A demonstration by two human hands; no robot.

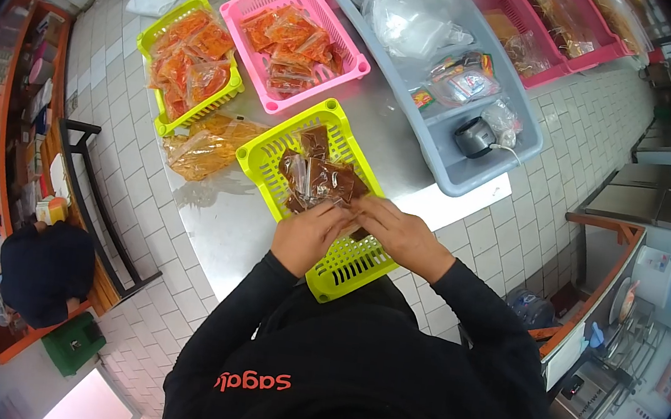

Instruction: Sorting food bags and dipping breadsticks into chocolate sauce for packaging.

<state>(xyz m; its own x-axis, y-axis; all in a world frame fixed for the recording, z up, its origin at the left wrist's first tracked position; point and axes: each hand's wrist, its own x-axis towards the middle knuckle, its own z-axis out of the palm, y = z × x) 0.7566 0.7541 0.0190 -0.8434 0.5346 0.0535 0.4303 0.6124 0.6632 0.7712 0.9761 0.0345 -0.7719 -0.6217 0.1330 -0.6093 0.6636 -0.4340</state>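
Observation:
A lime-green plastic basket sits at the table's near edge, its near end over my lap. Inside lie several clear plastic packets of dark brown sauce. My left hand and my right hand meet above the basket, fingertips close together. Between them they pinch a small clear plastic packet, mostly hidden by my fingers. Its contents are hard to make out. Just left of the basket, a larger clear bag of yellowish-brown food rests on the steel table.
Orange-red packets fill another lime-green basket and a pink basket. A grey-blue divided tub holds plastic bags and a dark cylindrical device. Pink crates stand beyond. At left, a person is by an orange-edged shelf.

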